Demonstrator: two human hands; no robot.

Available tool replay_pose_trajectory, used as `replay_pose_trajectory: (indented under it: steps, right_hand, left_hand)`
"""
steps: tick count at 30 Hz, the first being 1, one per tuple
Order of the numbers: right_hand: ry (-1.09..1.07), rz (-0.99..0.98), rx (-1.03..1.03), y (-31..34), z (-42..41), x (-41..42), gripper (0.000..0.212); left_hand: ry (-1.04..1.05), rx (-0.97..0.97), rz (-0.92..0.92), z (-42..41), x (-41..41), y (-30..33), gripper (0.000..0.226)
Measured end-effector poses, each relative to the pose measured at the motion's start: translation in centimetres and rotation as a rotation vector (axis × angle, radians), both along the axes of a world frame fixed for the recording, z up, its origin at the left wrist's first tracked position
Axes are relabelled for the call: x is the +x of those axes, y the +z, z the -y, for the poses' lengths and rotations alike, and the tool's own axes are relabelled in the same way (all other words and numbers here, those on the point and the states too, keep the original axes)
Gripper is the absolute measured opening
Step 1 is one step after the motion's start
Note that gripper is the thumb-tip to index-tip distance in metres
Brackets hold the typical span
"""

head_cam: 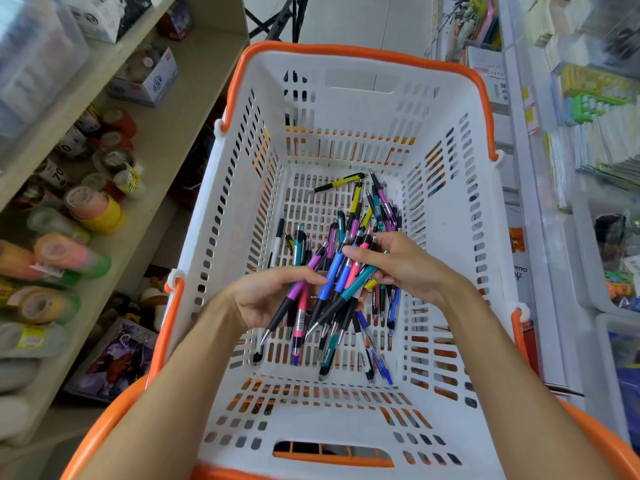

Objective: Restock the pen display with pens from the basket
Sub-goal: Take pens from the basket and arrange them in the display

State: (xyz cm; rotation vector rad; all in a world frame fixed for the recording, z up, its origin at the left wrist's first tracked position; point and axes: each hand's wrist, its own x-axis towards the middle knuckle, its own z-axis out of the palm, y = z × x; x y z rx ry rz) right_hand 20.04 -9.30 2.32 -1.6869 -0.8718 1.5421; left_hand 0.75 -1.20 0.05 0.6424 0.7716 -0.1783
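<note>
A white slotted basket (446,237) with orange handles sits below me. Several coloured click pens lie on its floor, among them a yellow pen (337,183) at the far end and a blue pen (379,362) near me. Both my hands are inside the basket, holding one bundle of pens (334,282) between them. My left hand (266,296) grips the bundle from the left with its fingers curled under it. My right hand (398,265) grips it from the right, fingers wrapped over the upper ends. No pen display can be made out.
A beige shelf unit (162,133) on the left holds rolls of coloured tape (93,209) and small boxes. On the right stand white shelves (540,237) and clear bins with stationery. A second orange basket rim (110,420) shows beneath the white one.
</note>
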Motion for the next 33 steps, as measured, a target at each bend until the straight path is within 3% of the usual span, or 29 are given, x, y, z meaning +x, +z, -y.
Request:
replay_pose_trajectory:
  steps: [4, 9, 12, 15, 17, 26, 33]
  right_hand:
    - [0.014, 0.034, 0.037, -0.2, -0.1, -0.8, 0.013]
    - [0.036, 0.072, 0.025, -0.3, -0.1, -1.5, 0.031]
    - [0.12, 0.071, -0.01, 0.0, -0.1, -1.5, 0.029]
    - [0.193, 0.04, -0.042, 0.1, -0.1, -1.4, 0.014]
    - [0.207, 0.03, -0.068, 0.2, 0.0, -1.5, 0.017]
    - [0.248, 0.193, -0.034, -0.1, 0.0, -1.6, 0.008]
    - [0.077, 0.177, 0.011, -0.7, -0.1, -2.0, 0.018]
  left_hand:
    - [-0.076, 0.008, 0.027, 0.3, 0.3, 0.2, 0.03]
    - [-0.202, 0.034, 0.07, 1.0, 0.7, 0.8, 0.027]
    - [-0.29, 0.074, 0.098, 1.0, 0.8, 0.5, 0.029]
    - [-0.394, 0.152, 0.077, 1.0, 0.7, -0.1, 0.069]
    - [-0.427, 0.158, 0.098, 1.0, 0.7, -0.4, 0.078]
    - [-0.459, 0.185, 0.044, 1.4, 1.0, -0.2, 0.015]
    - [-0.365, 0.157, 0.081, 1.3, 1.1, -0.3, 0.018]
